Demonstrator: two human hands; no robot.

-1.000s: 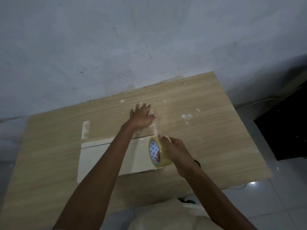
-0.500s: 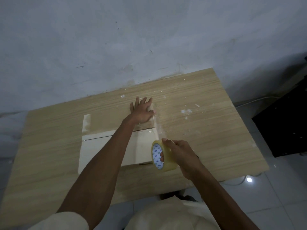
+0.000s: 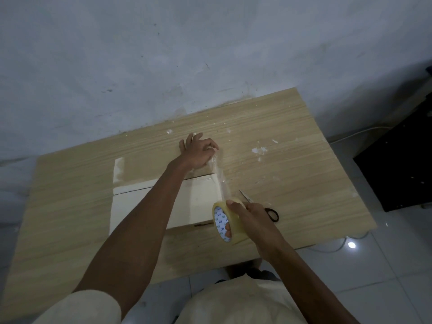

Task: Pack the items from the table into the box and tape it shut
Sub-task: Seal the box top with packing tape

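Note:
A flat cream box (image 3: pixel 140 206) lies closed on the wooden table (image 3: pixel 292 178), its flap seam running left to right. My right hand (image 3: pixel 252 216) grips a roll of clear tape (image 3: pixel 228 222) at the box's near right corner. A strip of clear tape (image 3: pixel 219 176) stretches from the roll up along the box's right end to my left hand (image 3: pixel 198 152), whose thumb and fingers pinch the strip's free end at the box's far right corner. My left forearm crosses over the box top.
Black-handled scissors (image 3: pixel 261 205) lie on the table just right of the roll, partly behind my right hand. White flecks (image 3: pixel 258 150) dot the table's far right. A dark cabinet (image 3: pixel 397 174) stands on the tiled floor at the right.
My right hand has drawn the roll nearer and lower, lengthening the strip. My left hand went from pressing flat on the box corner to pinching the tape end. The scissors have come into sight.

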